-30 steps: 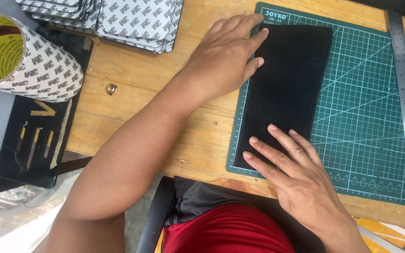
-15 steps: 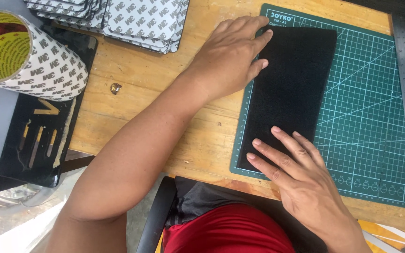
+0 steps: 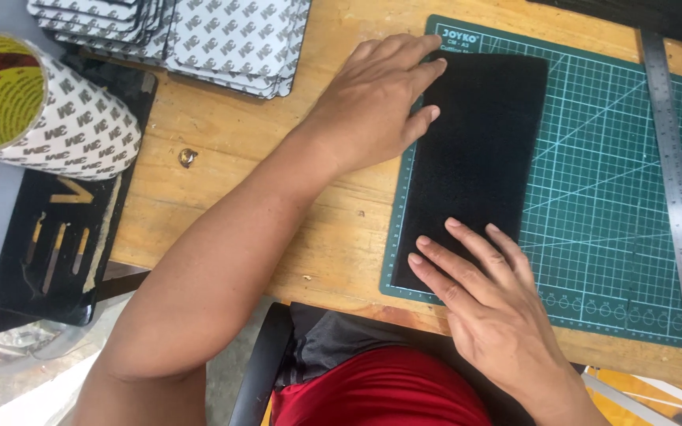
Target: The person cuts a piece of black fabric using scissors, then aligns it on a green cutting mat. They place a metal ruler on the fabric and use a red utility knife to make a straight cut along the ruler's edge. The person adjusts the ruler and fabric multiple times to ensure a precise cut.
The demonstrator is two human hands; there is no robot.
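small shifts only: hands spread on the black sheet

since a second ago the black sheet [image 3: 474,166] has turned slightly under the hands, its long edges now lying closer to parallel with the grid of the green cutting mat [image 3: 609,205] rather than leaning. the left hand [image 3: 372,102] has slid a little so its fingertips now rest along the sheet's upper-left edge, with the forefinger reaching up past the sheet's corner onto the mat's border. the right hand [image 3: 491,304] has eased its fingers a touch further apart over the sheet's lower end. the whole view has also drifted slightly, so the tape roll [image 3: 41,106] beyond the left hand sits a bit lower in the picture.
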